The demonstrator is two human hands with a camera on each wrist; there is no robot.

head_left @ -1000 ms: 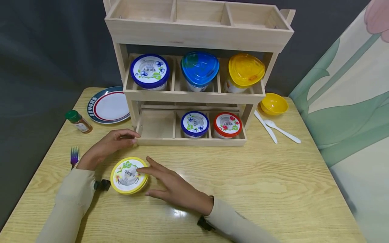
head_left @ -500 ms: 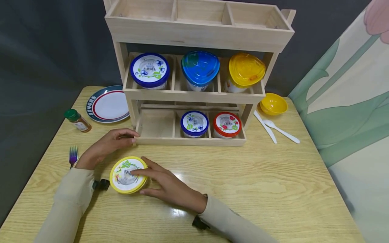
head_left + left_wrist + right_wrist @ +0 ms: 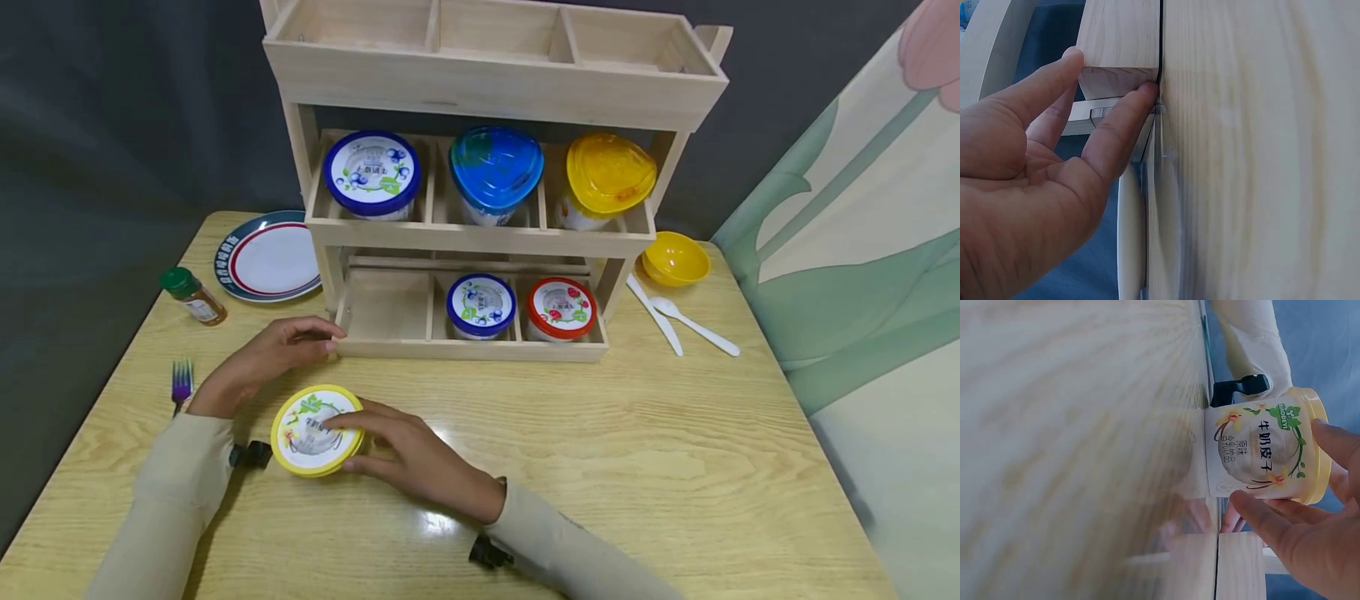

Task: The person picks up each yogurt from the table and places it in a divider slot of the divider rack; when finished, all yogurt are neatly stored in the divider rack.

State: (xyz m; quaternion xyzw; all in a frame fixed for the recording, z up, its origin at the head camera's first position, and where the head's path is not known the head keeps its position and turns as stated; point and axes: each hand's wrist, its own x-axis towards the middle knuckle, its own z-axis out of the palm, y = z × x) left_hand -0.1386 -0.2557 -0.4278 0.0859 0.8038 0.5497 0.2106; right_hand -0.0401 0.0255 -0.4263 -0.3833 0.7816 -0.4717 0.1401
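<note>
wooden rack (image 3: 480,242) sitting upper centre | right hand (image 3: 420,458) curling round yellow-lidded tub (image 3: 315,431) | left hand (image 3: 262,360) lying relaxed, fingertips touching rack's corner

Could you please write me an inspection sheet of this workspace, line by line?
Surface: light wooden table, glossy.
Job's things: yellow-lidded tub upright on the table; wooden rack, its lower left compartment vacant.
Clutter: four more tubs in the rack, plate, spice bottle, purple fork, yellow bowl, two white spoons.
Hands: right hand grips the tub; left hand touches the rack's lower corner.
Cables: nothing seen.
Surroundings: dark backdrop, floral panel at right.
</note>
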